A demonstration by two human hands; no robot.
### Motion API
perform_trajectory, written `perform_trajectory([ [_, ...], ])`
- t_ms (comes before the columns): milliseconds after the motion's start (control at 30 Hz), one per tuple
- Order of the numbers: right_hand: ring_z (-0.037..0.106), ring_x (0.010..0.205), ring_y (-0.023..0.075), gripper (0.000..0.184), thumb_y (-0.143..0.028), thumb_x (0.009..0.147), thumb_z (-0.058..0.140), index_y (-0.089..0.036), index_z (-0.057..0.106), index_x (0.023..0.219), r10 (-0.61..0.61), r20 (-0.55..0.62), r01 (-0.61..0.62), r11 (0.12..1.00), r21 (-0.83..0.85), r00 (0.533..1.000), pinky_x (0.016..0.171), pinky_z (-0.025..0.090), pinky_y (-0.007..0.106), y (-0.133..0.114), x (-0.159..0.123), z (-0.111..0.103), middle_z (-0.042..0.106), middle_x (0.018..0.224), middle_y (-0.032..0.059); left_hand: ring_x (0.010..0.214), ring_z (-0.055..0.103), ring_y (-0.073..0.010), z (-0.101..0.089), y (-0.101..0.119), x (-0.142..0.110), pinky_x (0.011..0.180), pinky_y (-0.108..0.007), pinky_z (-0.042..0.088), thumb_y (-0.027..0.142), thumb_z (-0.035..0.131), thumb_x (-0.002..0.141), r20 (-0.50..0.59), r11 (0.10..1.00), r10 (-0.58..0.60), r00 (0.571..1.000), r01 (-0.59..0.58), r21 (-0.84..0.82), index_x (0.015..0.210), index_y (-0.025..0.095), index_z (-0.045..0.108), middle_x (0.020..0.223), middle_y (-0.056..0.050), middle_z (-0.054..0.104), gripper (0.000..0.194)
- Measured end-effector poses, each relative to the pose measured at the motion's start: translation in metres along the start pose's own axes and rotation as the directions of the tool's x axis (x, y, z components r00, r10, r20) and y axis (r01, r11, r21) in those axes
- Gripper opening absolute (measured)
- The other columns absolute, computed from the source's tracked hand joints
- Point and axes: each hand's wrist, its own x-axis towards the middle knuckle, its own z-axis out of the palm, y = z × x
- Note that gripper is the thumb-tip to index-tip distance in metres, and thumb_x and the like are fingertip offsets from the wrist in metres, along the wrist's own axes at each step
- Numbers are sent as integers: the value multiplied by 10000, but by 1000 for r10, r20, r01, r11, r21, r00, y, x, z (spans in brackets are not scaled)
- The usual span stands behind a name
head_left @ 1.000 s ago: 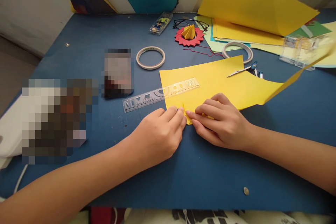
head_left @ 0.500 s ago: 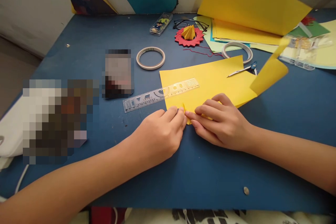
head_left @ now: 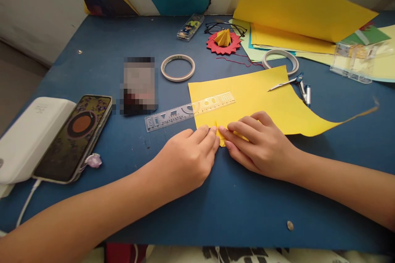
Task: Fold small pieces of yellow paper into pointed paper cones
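Observation:
A small piece of folded yellow paper [head_left: 221, 143] sits between my hands at the front edge of a yellow sheet [head_left: 247, 86]. The fingers of my left hand [head_left: 191, 156] are bunched together, pinching the left side of that folded piece. From the other side, my right hand [head_left: 261, 141] presses its fingers onto the same piece; its fingertips nearly meet the left ones. How far the folds run under my fingers is hidden. Across the sheet's left part lies a clear ruler [head_left: 168, 117], and a compass [head_left: 298, 79] rests at its far right edge.
Two tape rolls [head_left: 163, 74] [head_left: 295, 68] lie beyond the sheet, near a red and yellow paper ornament [head_left: 224, 43] and glasses [head_left: 240, 29]. A phone [head_left: 55, 148] on a white power bank [head_left: 27, 131] is at left. Papers [head_left: 302, 4] and a clear box [head_left: 352, 61] stand back right.
The yellow sheet's loose right end curled upward and inward, then dropped lower and stretched out to the right, uncovering the compass. Both hands stay almost in place on the folded paper.

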Motion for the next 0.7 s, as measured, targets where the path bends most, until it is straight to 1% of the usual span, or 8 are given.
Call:
perform_trajectory([
  [100,498,693,167,152,-182,874,503,-109,616,942,-3,14,4,1000,-14,1000,664,372,351,0,0,0,629,796,57,912,645,-253,-1,0,1,632,-339,563,104,500,849,7,1000,-10,1000,10,-17,1034,17,629,964,-159,692,242],
  [233,504,702,171,157,-186,874,502,-107,610,955,4,24,-4,1000,-24,1000,679,371,353,0,-1,0,624,789,60,894,652,-278,-4,-2,2,628,-374,579,115,480,829,-12,993,-43,999,41,-109,1027,9,655,977,-160,702,285],
  [433,525,697,160,144,-165,872,499,-125,603,962,71,27,-72,997,40,997,649,352,334,-1,-2,0,618,774,52,920,653,-283,-8,-6,2,679,-393,596,133,452,822,32,984,-49,998,54,-172,1037,24,674,1060,-150,687,328],
  [567,516,683,167,169,-153,878,485,-102,613,977,49,53,-48,998,-32,997,644,338,345,-4,0,-1,621,752,54,928,653,-295,-9,-5,1,670,-404,600,132,455,818,40,984,-63,997,69,-166,1030,22,679,1068,-151,684,327],
  [700,495,673,169,193,-154,890,463,-106,617,994,39,85,-30,994,-109,996,644,324,351,-7,1,-3,615,732,42,945,650,-303,-9,-2,1,669,-411,602,115,451,812,57,987,-58,997,65,-148,1041,13,672,1093,-162,671,334],
])
